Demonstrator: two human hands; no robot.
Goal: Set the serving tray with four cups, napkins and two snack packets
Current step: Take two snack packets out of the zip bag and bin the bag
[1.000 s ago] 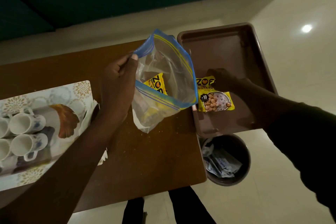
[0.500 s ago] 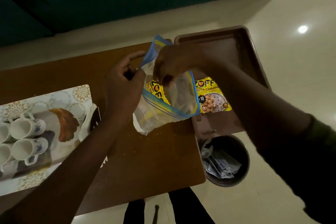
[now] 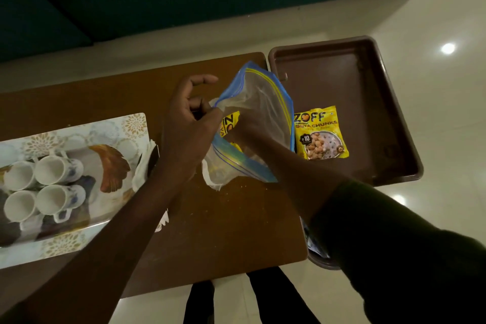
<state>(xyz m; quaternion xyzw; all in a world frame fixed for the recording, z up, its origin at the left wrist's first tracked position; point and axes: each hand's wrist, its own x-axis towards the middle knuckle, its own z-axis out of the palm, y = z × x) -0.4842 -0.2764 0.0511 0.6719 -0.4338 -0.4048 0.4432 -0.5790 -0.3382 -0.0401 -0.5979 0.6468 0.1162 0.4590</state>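
A person stands at a smooth brown wooden table [image 3: 210,231], seen from above in dim light. The left hand [image 3: 189,129] pinches the rim of a clear, crinkled plastic zip bag [image 3: 265,102] with a blue and yellow seal strip, holding its mouth open above the table. The right hand [image 3: 249,126] is pushed down inside the bag, seen through the film; whether its fingers are closed on anything cannot be told. Beside that hand, inside the bag, lies a glossy yellow snack packet [image 3: 231,123], only partly visible. A second yellow packet [image 3: 319,134], flat and rectangular, printed with a picture of pale round chunks, lies on the floor of a dark brown plastic tray [image 3: 368,102] with raised walls and rounded corners, just past the table's right end. At the left of the table sits a glossy rectangular serving tray [image 3: 79,134] with a white, gold-flowered pattern and a brown leaf shape. Four white ceramic cups [image 3: 50,168] with blue markings stand on it, close together in a square. A crumpled white napkin [image 3: 143,168] lies at that tray's right edge, partly hidden by the left forearm. Fine crumbs speckle the tabletop near the bag.
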